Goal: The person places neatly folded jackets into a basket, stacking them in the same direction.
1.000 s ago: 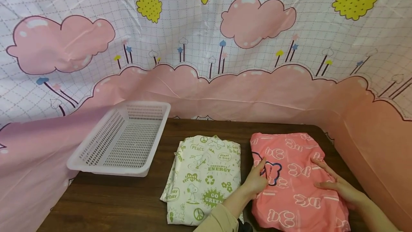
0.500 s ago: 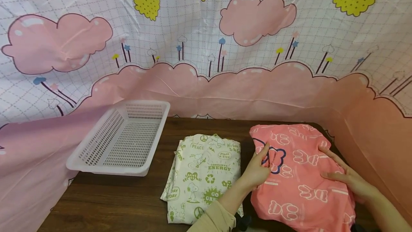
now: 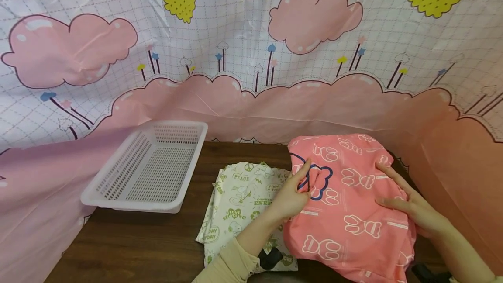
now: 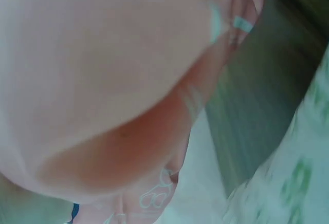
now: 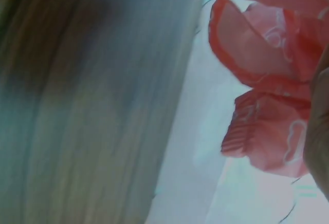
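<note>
A folded pink garment (image 3: 361, 200) with white bow-like outlines and a dark blue motif is held off the table between both hands. My left hand (image 3: 288, 200) grips its left side, thumb on top, the other fingers hidden. At the right side, my right hand (image 3: 418, 213) holds it with its thumb and a finger lying over the top and the rest out of sight. A gathered cuff (image 5: 249, 126) hangs from the garment in the right wrist view. Partly under my left forearm lies a folded white cloth (image 3: 239, 204) with green prints.
A white perforated plastic basket (image 3: 182, 187) stands at the left on the dark wooden table (image 3: 137, 248). A printed pink and white curtain (image 3: 235, 112) encloses the table at the back and sides.
Both hands have lifted the pink garment off the table, then carried it left so it overlaps the view of the white cloth. The basket and white cloth stay put.
</note>
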Demonstrator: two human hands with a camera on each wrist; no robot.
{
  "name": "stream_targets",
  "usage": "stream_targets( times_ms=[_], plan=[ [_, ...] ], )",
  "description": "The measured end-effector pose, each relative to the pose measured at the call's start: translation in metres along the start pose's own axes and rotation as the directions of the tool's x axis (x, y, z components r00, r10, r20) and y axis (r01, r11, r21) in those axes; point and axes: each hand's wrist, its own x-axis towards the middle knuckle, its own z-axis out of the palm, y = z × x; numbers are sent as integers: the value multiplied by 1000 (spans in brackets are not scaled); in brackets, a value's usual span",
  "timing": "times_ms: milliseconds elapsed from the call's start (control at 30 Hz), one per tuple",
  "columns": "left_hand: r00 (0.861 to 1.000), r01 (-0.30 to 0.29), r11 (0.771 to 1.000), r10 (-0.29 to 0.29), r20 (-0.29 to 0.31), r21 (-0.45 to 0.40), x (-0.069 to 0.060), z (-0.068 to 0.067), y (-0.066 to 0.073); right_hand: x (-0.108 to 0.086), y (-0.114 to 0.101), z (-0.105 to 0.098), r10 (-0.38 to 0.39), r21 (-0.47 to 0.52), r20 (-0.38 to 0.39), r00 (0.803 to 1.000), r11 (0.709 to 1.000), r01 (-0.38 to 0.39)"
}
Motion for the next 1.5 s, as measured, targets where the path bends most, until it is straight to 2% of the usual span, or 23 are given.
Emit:
stream_targets(
  times_ms=[133,300,533,700,900,1100,1267,1500],
  plan=[
    [1000,-4,999,4,5,35,-5,-22,11,14,-12,17,-16,50,8,1000,999,15],
    [1000,5,998,-4,-12,66,-12,-50,21,35,-26,39,-29,35,-20,999,999,30],
    [999,-28,995,31,-28,98,-25,-88,31,65,-36,67,-58,54,1,998,997,58],
    [998,6,998,-2,-65,63,-36,-111,37,83,-39,86,-57,59,-10,998,997,58],
    [998,28,999,-27,-63,16,-46,-137,39,100,-44,108,-43,105,1,999,994,42],
    [995,60,996,-54,-87,65,-56,-167,40,122,-42,133,-30,117,-16,999,993,32],
    [995,65,987,-52,-87,149,-61,-193,41,143,-40,152,-34,114,-33,999,993,38],
    [994,97,981,-85,-75,168,-63,-227,49,170,-43,174,-62,89,-52,997,994,67]
  ],
)
